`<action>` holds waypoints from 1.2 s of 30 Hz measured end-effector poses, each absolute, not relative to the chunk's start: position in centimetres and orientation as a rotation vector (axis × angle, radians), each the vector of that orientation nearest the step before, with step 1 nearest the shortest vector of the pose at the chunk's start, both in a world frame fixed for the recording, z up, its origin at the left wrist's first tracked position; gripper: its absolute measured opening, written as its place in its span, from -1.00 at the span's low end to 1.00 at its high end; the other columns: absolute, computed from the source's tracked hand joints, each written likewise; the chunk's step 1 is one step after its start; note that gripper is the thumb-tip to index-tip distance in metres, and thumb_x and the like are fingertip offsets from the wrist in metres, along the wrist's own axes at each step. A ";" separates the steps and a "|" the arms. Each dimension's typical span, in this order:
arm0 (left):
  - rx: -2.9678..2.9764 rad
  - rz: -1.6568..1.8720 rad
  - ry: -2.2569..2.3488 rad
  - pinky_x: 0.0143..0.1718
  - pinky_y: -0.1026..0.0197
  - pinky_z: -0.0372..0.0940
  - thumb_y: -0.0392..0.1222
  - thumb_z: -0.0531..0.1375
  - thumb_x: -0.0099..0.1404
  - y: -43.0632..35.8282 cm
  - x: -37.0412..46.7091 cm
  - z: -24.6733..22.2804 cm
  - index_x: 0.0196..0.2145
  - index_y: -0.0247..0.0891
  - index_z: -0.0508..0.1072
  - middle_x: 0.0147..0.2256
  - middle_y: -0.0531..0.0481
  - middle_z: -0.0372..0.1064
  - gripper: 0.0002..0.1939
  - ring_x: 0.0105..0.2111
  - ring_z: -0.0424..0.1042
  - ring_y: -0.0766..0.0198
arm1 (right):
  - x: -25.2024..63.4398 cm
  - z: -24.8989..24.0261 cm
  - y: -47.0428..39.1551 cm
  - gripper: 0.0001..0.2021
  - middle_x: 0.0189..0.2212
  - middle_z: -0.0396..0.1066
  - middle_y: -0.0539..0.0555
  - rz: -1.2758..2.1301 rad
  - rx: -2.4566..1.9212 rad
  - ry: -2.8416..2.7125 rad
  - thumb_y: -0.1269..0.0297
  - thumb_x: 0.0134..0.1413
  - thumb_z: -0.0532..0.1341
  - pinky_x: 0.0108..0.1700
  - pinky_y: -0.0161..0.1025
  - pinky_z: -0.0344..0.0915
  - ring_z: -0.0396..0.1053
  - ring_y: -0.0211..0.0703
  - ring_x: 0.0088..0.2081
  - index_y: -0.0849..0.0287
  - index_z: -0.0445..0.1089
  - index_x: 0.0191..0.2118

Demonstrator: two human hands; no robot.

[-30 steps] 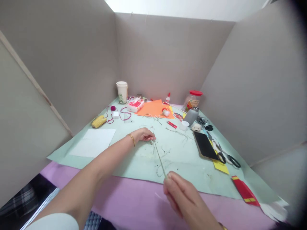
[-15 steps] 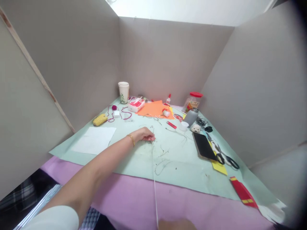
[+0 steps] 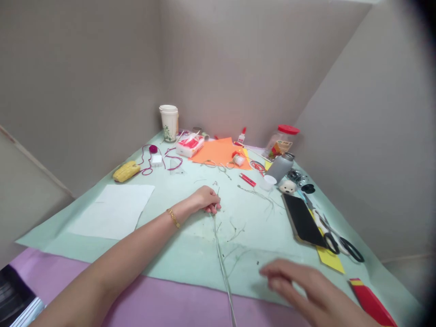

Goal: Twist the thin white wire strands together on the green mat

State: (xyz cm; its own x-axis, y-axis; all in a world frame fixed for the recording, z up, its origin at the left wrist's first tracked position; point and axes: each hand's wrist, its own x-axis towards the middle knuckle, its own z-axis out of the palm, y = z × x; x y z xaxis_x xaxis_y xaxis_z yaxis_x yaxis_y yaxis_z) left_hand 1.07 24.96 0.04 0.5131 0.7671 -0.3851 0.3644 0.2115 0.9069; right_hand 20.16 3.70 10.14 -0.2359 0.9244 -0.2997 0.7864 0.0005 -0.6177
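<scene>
My left hand (image 3: pixel 206 200), with a gold bracelet on its wrist, pinches the far end of thin pale cords (image 3: pixel 222 268) near the middle of the green sheet. From there the cords run down past the front edge of the sheet. To their right, my right hand (image 3: pixel 306 288) hovers low in the view, slightly blurred, with fingers apart and nothing in them. Thin loose strands (image 3: pixel 235 232) lie between the two hands.
A phone (image 3: pixel 303 221), scissors (image 3: pixel 340 240) and a red strip (image 3: pixel 371 302) lie on the right. White paper (image 3: pixel 111 211) and a yellow object (image 3: pixel 126 171) are on the left. Behind stand a cup (image 3: pixel 169 124), a tissue pack (image 3: pixel 190 145), a grey bottle (image 3: pixel 280 168) and a jar (image 3: pixel 282 141).
My right hand has come up from the bottom edge and moved right, off the cord, with its fingers spread. My left hand keeps its pinch. The view has tilted down.
</scene>
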 end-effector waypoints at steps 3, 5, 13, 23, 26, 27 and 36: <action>1.400 0.393 1.069 -0.73 0.43 0.12 -0.25 0.13 0.04 24.8 1.2 -0.1 -0.53 -0.38 0.33 -0.47 -0.08 0.45 -0.89 -0.66 0.35 0.44 | 19.1 7.7 10.5 -0.71 -0.51 0.35 0.05 1.069 -1.723 -1.786 0.15 0.10 -0.02 -0.37 -0.34 0.22 0.27 -0.25 -0.45 0.18 0.36 -0.42; 1.395 0.403 1.073 -0.74 0.43 0.12 -0.25 0.11 0.04 24.7 1.3 -0.1 -0.53 -0.37 0.32 -0.45 -0.08 0.45 -0.89 -0.67 0.35 0.44 | 18.0 6.3 13.8 -0.74 -0.54 0.32 0.02 1.137 -1.689 -1.661 0.19 0.08 -0.01 -0.45 -0.36 0.18 0.21 -0.31 -0.52 0.22 0.33 -0.41; 1.399 0.388 1.047 -0.75 0.43 0.10 -0.25 0.08 0.04 24.6 1.2 0.2 -0.52 -0.34 0.29 -0.51 -0.02 0.43 -0.91 -0.69 0.33 0.44 | 14.4 3.9 13.3 -0.93 -0.57 0.26 -0.07 1.066 -1.604 -1.926 0.33 -0.01 0.11 -0.45 -0.40 0.07 0.16 -0.35 -0.51 0.19 0.30 -0.43; 1.380 0.401 1.049 -0.78 0.43 0.09 -0.24 0.07 0.03 24.7 1.4 0.1 -0.53 -0.33 0.28 -0.52 -0.01 0.43 -0.91 -0.71 0.32 0.42 | 14.7 5.8 14.0 -0.78 -0.59 0.27 -0.06 0.730 -1.562 -1.825 0.24 0.12 0.02 -0.45 -0.42 0.09 0.18 -0.35 -0.53 0.18 0.23 -0.50; 1.376 0.387 1.060 -0.77 0.44 0.08 -0.23 0.09 0.03 24.6 1.4 0.1 -0.52 -0.33 0.27 -0.51 -0.02 0.43 -0.90 -0.69 0.33 0.43 | 17.3 6.1 17.9 -0.74 -0.58 0.31 -0.04 0.647 -1.629 -1.749 0.22 0.14 -0.02 -0.46 -0.39 0.12 0.22 -0.32 -0.55 0.18 0.28 -0.46; 1.374 0.380 1.068 -0.76 0.44 0.08 -0.23 0.09 0.03 24.6 1.4 0.2 -0.52 -0.33 0.26 -0.50 -0.02 0.44 -0.90 -0.69 0.33 0.43 | 18.3 5.7 19.6 -0.74 -0.56 0.33 -0.01 0.548 -1.650 -1.746 0.24 0.15 -0.04 -0.42 -0.37 0.13 0.25 -0.30 -0.52 0.19 0.31 -0.44; 1.334 0.358 1.085 -0.76 0.41 0.09 -0.22 0.12 0.03 24.6 1.4 0.8 -0.48 -0.32 0.24 -0.45 -0.06 0.45 -0.88 -0.70 0.33 0.43 | 20.4 1.6 25.9 -0.74 -0.21 0.34 0.22 -0.080 -1.830 -1.866 0.37 0.05 0.03 -0.17 -0.23 0.13 0.24 -0.08 -0.15 0.26 0.36 -0.16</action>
